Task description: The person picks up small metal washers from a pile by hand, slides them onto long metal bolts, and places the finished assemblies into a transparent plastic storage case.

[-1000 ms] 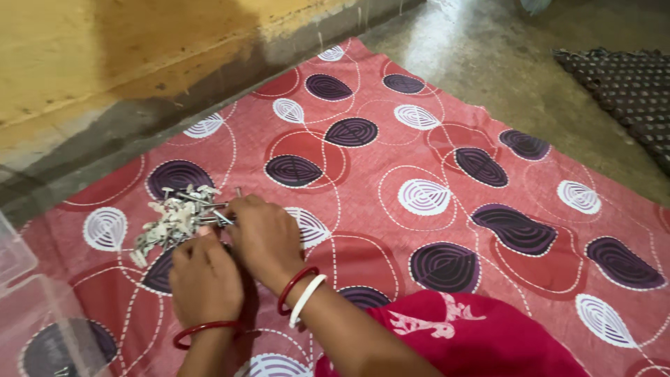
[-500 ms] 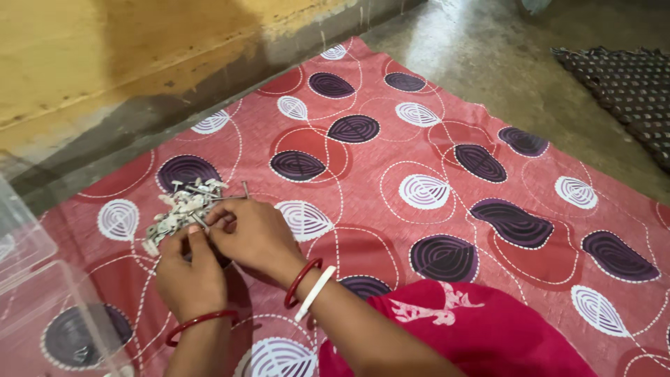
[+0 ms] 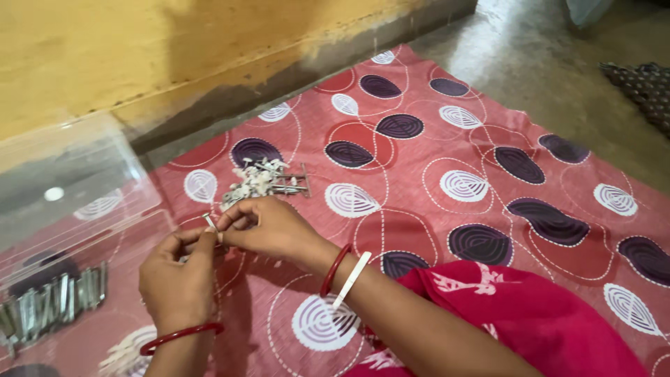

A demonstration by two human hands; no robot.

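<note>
Where fingertips meet, left hand (image 3: 178, 276), right hand (image 3: 269, 227), both pinching small pin (image 3: 209, 222).

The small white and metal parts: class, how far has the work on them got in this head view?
Done: a row of metal pieces lies in the clear plastic box. In hand: the left hand and right hand pinch one small piece between fingertips. Left: a loose pile of parts on the red patterned cloth.

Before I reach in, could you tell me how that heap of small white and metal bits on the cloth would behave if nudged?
The heap would probably scatter, being loose and small. Its thin pins look light. The soft red cloth should stop them rolling.
</note>
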